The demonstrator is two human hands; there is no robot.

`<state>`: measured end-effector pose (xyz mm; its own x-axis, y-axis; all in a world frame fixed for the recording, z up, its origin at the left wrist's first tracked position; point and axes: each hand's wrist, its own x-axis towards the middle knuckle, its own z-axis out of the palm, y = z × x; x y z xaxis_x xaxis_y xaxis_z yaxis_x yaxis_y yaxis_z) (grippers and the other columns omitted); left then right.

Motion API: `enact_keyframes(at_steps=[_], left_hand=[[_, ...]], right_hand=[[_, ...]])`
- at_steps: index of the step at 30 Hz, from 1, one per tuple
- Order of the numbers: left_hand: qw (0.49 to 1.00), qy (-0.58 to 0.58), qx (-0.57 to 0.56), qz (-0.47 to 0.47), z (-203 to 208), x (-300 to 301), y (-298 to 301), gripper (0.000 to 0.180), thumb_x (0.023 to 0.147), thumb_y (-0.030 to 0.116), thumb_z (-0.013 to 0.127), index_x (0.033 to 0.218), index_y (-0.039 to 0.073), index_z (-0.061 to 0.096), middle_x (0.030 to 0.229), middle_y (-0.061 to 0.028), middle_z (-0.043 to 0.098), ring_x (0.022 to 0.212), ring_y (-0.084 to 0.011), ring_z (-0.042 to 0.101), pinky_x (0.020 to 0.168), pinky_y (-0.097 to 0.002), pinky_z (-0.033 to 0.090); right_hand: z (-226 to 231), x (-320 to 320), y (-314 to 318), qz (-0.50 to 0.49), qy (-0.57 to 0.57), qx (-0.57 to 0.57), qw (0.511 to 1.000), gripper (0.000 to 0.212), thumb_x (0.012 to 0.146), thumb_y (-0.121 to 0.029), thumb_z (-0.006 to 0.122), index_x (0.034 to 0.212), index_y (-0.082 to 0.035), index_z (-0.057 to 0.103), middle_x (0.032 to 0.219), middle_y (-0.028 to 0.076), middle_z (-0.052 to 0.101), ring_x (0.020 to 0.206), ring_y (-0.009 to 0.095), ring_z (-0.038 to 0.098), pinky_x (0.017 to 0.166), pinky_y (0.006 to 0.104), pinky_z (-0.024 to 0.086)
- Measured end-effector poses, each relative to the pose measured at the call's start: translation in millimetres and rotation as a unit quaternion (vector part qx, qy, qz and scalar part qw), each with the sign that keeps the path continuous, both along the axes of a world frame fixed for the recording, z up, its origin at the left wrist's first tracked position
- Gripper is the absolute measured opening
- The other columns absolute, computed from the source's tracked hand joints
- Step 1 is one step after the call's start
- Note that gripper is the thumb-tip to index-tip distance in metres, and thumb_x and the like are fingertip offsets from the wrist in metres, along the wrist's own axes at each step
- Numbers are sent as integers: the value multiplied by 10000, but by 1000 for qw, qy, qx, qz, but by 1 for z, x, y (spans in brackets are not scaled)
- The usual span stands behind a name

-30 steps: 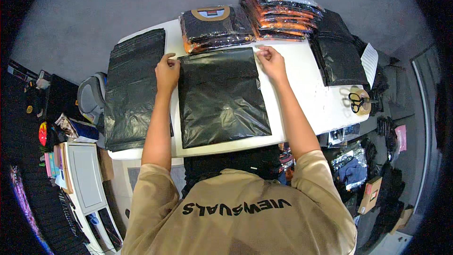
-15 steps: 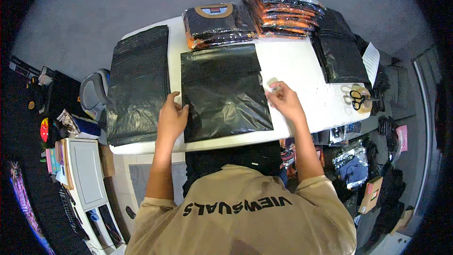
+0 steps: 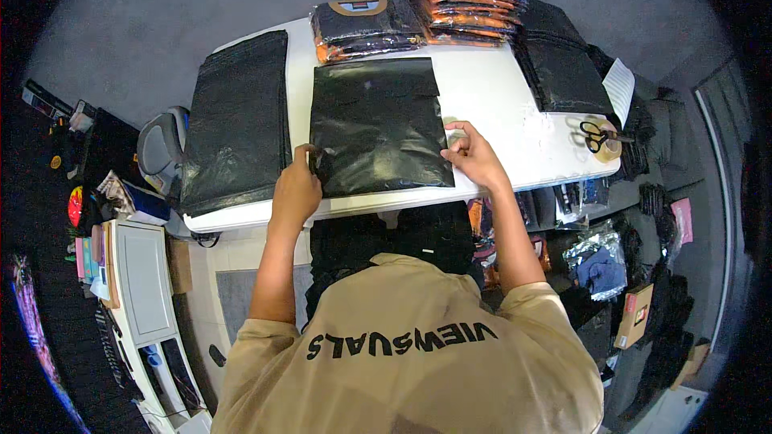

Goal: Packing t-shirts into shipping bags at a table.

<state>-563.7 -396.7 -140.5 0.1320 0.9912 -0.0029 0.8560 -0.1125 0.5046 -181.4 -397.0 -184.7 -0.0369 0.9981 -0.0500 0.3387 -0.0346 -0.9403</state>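
A black plastic bag lies flat, its surface glossy and wrinkled, near the front edge of the white table. My left hand is closed at the lower left edge of this bag, pinching it between thumb and fingers. On the opposite edge, the thumb and fingertips of my right hand grip the bag's side. Left of it rests a stack of larger black plastic bags. Just beyond the bag sit clear-wrapped folded dark garments.
Behind stands a tall pile of wrapped orange-and-black garments. More black bags lie at the right, near a white sheet, black scissors and a roll of tape. A white cabinet stands at the lower left.
My right hand has come in closer against the bag's right edge, and my left hand now overlaps its left edge. The whole view has shifted, so the table appears higher.
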Motion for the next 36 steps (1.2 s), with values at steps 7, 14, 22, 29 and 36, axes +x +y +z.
enact_keyframes(at_steps=[7,14,22,29,36], left_hand=[[997,-18,-52,-59,10,18,-37,441,896,12,665,1329,4,586,964,-323,738,978,-518,714,876,-595,547],[994,-9,57,-91,24,20,-22,366,924,173,792,1252,55,684,1108,-189,647,1137,-372,640,947,-472,533],[966,-73,221,-111,-34,3,141,327,942,157,772,1245,48,714,1149,-186,729,1115,-350,687,995,-437,548],[972,-189,128,48,-41,15,208,354,931,140,777,1265,43,707,860,-130,770,789,-261,764,772,-392,596],[962,-229,133,71,-56,9,233,330,928,120,769,1250,66,723,876,-101,787,804,-202,758,768,-357,576]], right_hand=[[3,23,-20,6,20,-15,1000,483,948,-41,807,1366,-77,566,737,-46,597,695,73,529,666,269,437],[15,19,-13,-32,-56,-29,997,432,953,-127,829,1323,-80,611,834,-11,634,724,94,564,725,279,500],[-5,32,136,-92,-104,143,980,391,945,-219,841,1271,-41,719,1018,84,735,803,154,678,778,329,581],[-21,19,200,-123,-47,135,982,355,933,-151,845,1231,2,728,874,29,734,753,85,639,722,273,540],[-24,23,205,-154,-30,132,979,323,929,-115,838,1222,-28,735,847,4,696,704,69,596,663,255,505]])
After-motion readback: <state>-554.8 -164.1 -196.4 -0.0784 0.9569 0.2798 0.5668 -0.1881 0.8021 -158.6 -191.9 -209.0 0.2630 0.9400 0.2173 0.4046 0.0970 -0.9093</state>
